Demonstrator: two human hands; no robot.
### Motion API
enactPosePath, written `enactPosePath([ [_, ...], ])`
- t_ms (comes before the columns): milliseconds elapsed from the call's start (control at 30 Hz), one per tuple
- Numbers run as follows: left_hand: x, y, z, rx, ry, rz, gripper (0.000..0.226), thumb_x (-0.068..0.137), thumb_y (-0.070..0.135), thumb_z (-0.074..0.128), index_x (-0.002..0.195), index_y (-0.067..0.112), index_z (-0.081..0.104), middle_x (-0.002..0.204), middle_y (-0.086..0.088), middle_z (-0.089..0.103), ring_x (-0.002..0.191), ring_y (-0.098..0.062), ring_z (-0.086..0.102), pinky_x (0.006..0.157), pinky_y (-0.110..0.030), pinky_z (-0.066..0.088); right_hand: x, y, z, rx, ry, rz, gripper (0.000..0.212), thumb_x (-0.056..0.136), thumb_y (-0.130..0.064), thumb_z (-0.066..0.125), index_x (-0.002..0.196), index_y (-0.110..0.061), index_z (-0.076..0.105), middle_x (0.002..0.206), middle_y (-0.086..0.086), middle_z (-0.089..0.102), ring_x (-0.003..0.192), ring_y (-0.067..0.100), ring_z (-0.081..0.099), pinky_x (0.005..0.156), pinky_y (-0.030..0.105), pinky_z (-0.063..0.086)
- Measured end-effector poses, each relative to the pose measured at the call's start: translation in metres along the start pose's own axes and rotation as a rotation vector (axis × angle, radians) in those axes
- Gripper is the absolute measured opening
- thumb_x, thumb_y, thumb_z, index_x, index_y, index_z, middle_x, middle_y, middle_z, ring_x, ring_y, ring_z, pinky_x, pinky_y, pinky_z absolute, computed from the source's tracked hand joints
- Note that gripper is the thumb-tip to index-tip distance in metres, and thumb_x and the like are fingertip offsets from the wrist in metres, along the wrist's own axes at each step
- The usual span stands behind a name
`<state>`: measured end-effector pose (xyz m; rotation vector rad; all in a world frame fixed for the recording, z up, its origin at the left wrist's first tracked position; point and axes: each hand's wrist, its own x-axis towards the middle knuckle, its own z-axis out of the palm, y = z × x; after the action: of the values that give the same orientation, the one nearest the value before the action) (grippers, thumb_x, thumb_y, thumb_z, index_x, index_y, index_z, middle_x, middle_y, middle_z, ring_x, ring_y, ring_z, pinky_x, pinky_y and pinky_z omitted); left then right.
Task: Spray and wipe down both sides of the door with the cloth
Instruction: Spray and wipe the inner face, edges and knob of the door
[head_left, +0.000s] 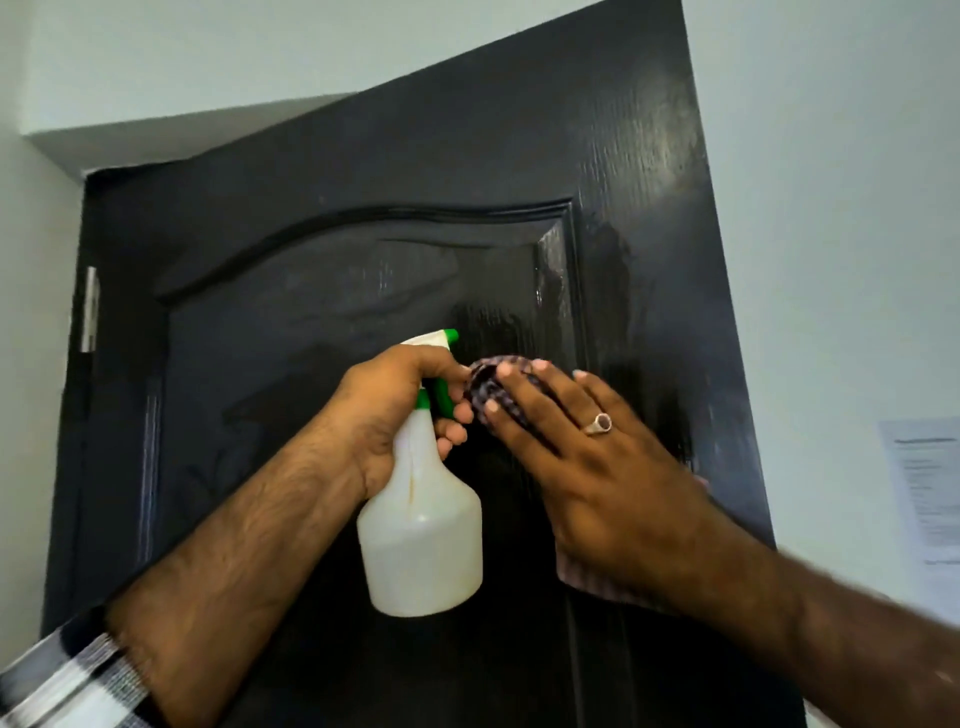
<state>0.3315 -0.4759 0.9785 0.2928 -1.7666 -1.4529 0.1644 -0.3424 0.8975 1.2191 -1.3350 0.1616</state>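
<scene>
Black door (363, 171) filled most of the frame, arched raised panel in the upper half, wet streaks shining toward 1–2 o'clock. Left hand (400, 410) gripped the neck of the white spray bottle (423, 540), fingers curled round it at the green trigger, nozzle aimed at the door toward 12 o'clock; bottle hung upright at frame centre, just off the door face. Right hand (582, 447), at 3 o'clock of the bottle, lay flat with fingers spread, pressing the striped cloth (493, 384) against the panel; cloth edge also showed below the wrist at 5 o'clock. Ring (600, 423) on one finger. Hinge (89, 312) at 9 o'clock, paper sheet (922, 493) on the wall at 3 o'clock
</scene>
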Motion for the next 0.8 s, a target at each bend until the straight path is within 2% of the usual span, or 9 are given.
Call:
enactPosePath([
  [67, 0.003, 0.004, -0.008, 0.013, 0.084, 0.024, 0.014, 0.064, 0.018, 0.07, 0.062, 0.009, 0.059, 0.063, -0.013, 0.056, 0.045, -0.026, 0.05, 0.046, -0.027, 0.041, 0.023, -0.001, 0.003, -0.003, -0.012, -0.04, 0.078, 0.096, -0.03, 0.04, 0.171, -0.015, 0.023, 0.179, 0.014, 0.013, 0.165, 0.038, 0.014, 0.132, 0.056, 0.016],
  [133, 0.005, 0.009, -0.019, 0.013, 0.132, 0.045, 0.016, 0.056, 0.018, 0.069, 0.059, 0.011, 0.056, 0.06, -0.012, 0.051, 0.045, -0.025, 0.048, 0.046, -0.028, 0.04, 0.063, 0.002, 0.004, -0.004, 0.03, 0.023, 0.08, 0.095, -0.03, 0.041, 0.171, -0.015, 0.022, 0.179, 0.015, 0.012, 0.164, 0.039, 0.015, 0.132, 0.056, 0.016],
  [233, 0.011, 0.017, -0.041, -0.003, 0.171, 0.07, 0.016, 0.067, 0.018, 0.071, 0.064, 0.01, 0.057, 0.062, -0.011, 0.053, 0.047, -0.026, 0.051, 0.046, -0.027, 0.041, 0.134, 0.009, -0.002, 0.019, 0.132, 0.221, 0.081, 0.093, -0.027, 0.05, 0.169, -0.012, 0.026, 0.176, 0.02, 0.018, 0.16, 0.045, 0.023, 0.13, 0.059, 0.02],
  [300, 0.015, 0.022, -0.06, 0.0, 0.195, 0.078, 0.014, 0.076, 0.018, 0.069, 0.068, 0.01, 0.06, 0.065, -0.012, 0.059, 0.048, -0.025, 0.054, 0.046, -0.025, 0.042, 0.17, -0.003, 0.002, 0.021, 0.137, 0.267, 0.08, 0.094, -0.026, 0.048, 0.168, -0.008, 0.026, 0.175, 0.024, 0.018, 0.16, 0.047, 0.023, 0.13, 0.06, 0.02],
  [433, 0.024, 0.025, -0.101, 0.012, 0.263, 0.098, 0.014, 0.068, 0.014, 0.066, 0.061, 0.009, 0.055, 0.06, -0.012, 0.052, 0.045, -0.026, 0.05, 0.045, -0.026, 0.042, 0.195, -0.033, 0.026, -0.007, 0.075, -0.045, 0.08, 0.091, -0.032, 0.021, 0.167, -0.013, 0.033, 0.175, 0.02, 0.023, 0.16, 0.043, 0.027, 0.13, 0.058, 0.019],
  [500, 0.03, 0.024, -0.123, 0.045, 0.252, 0.099, 0.012, 0.068, 0.016, 0.068, 0.064, 0.009, 0.06, 0.062, -0.013, 0.056, 0.048, -0.028, 0.055, 0.045, -0.027, 0.044, 0.201, -0.027, 0.028, -0.023, 0.136, 0.007, 0.076, 0.091, -0.03, 0.03, 0.165, -0.013, 0.039, 0.172, 0.02, 0.032, 0.157, 0.044, 0.033, 0.129, 0.059, 0.022],
  [600, 0.04, 0.024, -0.15, 0.053, 0.236, 0.097, 0.012, 0.07, 0.017, 0.07, 0.071, 0.008, 0.063, 0.067, -0.014, 0.061, 0.052, -0.028, 0.06, 0.047, -0.028, 0.046, 0.211, -0.027, 0.025, -0.049, 0.151, 0.274, 0.079, 0.094, -0.027, 0.047, 0.167, -0.004, 0.028, 0.172, 0.028, 0.024, 0.157, 0.051, 0.026, 0.129, 0.062, 0.021],
  [733, 0.056, 0.025, -0.178, 0.039, 0.178, 0.104, 0.016, 0.059, 0.018, 0.07, 0.065, 0.008, 0.06, 0.064, -0.013, 0.056, 0.048, -0.028, 0.056, 0.045, -0.027, 0.044, 0.222, -0.057, 0.048, -0.083, 0.1, -0.102, 0.072, 0.095, -0.027, 0.03, 0.165, -0.009, 0.037, 0.173, 0.023, 0.027, 0.158, 0.044, 0.031, 0.129, 0.06, 0.026],
  [800, 0.064, 0.025, -0.194, 0.034, 0.152, 0.115, 0.015, 0.062, 0.018, 0.071, 0.069, 0.007, 0.063, 0.066, -0.013, 0.06, 0.049, -0.028, 0.059, 0.046, -0.027, 0.046, 0.235, -0.056, 0.044, -0.053, 0.144, 0.069, 0.077, 0.091, -0.027, 0.032, 0.165, -0.007, 0.037, 0.171, 0.024, 0.031, 0.156, 0.046, 0.033, 0.129, 0.059, 0.025],
])
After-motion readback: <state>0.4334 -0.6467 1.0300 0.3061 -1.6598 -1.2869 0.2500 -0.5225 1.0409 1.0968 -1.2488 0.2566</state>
